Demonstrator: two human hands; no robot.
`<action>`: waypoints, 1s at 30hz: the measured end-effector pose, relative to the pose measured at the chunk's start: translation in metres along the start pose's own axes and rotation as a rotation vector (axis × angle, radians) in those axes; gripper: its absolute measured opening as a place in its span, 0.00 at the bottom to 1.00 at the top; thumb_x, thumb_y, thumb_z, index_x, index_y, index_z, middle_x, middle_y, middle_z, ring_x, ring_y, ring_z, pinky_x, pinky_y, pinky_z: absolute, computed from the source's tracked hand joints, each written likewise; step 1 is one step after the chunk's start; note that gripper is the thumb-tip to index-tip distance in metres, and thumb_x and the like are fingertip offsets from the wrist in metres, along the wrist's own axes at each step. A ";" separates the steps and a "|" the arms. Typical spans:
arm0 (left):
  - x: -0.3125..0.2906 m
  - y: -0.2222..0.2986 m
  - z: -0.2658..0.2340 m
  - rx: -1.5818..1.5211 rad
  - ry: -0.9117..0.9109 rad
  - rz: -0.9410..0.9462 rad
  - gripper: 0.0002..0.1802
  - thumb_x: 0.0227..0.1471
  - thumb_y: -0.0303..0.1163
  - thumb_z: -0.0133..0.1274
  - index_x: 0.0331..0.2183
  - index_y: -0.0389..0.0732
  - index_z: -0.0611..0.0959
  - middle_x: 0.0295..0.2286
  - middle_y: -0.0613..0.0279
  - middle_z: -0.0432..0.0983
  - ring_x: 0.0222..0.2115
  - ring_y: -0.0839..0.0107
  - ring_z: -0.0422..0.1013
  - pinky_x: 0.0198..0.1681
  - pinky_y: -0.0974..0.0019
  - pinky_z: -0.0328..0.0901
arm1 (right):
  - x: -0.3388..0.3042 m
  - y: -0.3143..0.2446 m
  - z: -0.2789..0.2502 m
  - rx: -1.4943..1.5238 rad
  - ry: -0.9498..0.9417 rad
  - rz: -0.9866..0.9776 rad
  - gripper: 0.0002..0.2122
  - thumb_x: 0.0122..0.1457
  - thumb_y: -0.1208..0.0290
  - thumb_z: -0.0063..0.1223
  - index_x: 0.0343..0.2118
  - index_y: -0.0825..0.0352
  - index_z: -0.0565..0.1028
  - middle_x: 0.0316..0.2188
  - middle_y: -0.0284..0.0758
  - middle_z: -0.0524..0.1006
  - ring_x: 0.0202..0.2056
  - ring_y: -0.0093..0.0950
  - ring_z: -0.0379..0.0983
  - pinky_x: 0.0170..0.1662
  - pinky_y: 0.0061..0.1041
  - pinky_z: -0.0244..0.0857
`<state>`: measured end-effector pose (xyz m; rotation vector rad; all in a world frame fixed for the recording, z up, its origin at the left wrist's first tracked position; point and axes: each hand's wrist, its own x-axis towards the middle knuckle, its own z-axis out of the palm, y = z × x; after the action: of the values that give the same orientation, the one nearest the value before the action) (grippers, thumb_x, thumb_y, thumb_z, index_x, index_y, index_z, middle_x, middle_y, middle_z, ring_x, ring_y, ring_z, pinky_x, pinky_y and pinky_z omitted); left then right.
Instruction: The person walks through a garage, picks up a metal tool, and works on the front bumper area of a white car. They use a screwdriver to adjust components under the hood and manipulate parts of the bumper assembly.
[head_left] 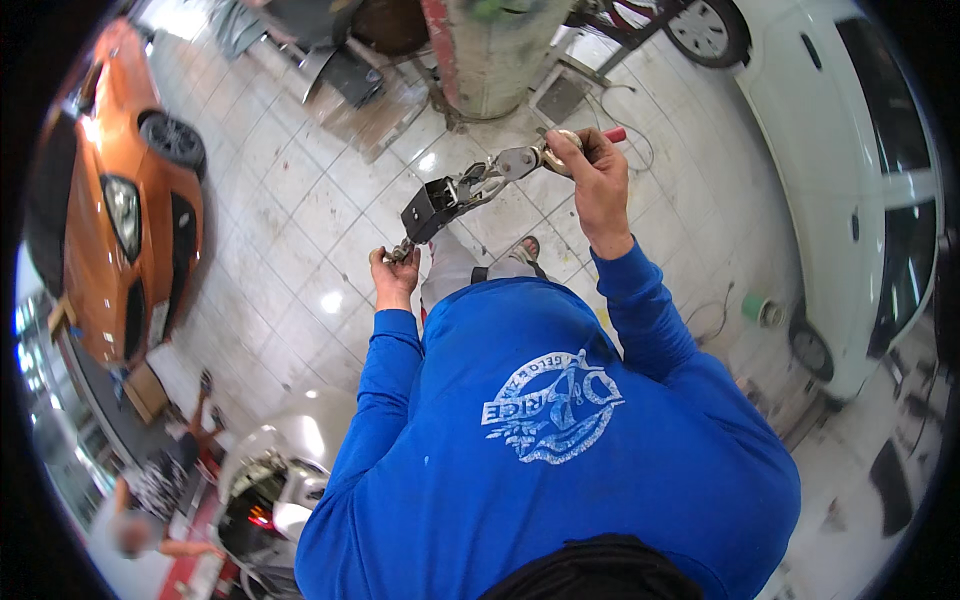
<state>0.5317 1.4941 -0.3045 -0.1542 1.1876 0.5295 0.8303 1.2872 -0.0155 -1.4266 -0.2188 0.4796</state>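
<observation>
Between my two hands a metal linkage [484,186] is held up in front of my body, above the tiled floor. A black box-shaped block [428,212] forms its left part, and a rounded steel plate [517,162] lies toward its right end. My right hand [602,190] is closed around the right end, near a shiny ring-like metal piece [562,155]. A red handle-like end [614,134] pokes out beyond those fingers; whether it belongs to the linkage I cannot tell. My left hand [394,278] pinches a small metal piece [402,251] just below the black block.
An orange car [150,215] stands at the left, a white car [800,120] at the right. Ahead is a worn pillar [490,60] with a flattened cardboard sheet [365,125] beside it. Another person [165,480] is at the lower left by a pale car [310,420]. Cables lie on the floor.
</observation>
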 end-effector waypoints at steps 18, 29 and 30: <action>-0.176 -0.052 0.118 1.140 -0.794 1.355 0.40 0.45 0.33 0.71 0.58 0.43 0.71 0.56 0.52 0.70 0.58 0.53 0.65 0.66 0.51 0.54 | -0.050 0.012 0.111 -0.298 -0.481 0.226 0.10 0.62 0.67 0.59 0.36 0.71 0.79 0.31 0.29 0.78 0.34 0.16 0.73 0.41 0.16 0.66; -0.130 -0.092 0.153 0.766 -0.611 1.396 0.26 0.49 0.19 0.64 0.50 0.41 0.75 0.42 0.55 0.74 0.44 0.61 0.73 0.47 0.63 0.70 | 0.006 0.004 0.118 -0.377 -0.643 0.245 0.13 0.63 0.64 0.60 0.37 0.73 0.79 0.33 0.32 0.79 0.37 0.18 0.74 0.44 0.19 0.65; -0.130 -0.091 0.152 0.723 -0.547 1.378 0.24 0.50 0.19 0.63 0.50 0.40 0.76 0.42 0.55 0.74 0.43 0.63 0.73 0.46 0.64 0.70 | 0.017 0.008 0.122 -0.457 -0.758 0.168 0.14 0.62 0.62 0.61 0.39 0.71 0.79 0.33 0.31 0.79 0.39 0.19 0.73 0.44 0.20 0.65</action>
<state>0.6672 1.4336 -0.1429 1.4366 0.7237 1.1707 0.7925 1.4043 -0.0084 -1.6534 -0.8639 1.1580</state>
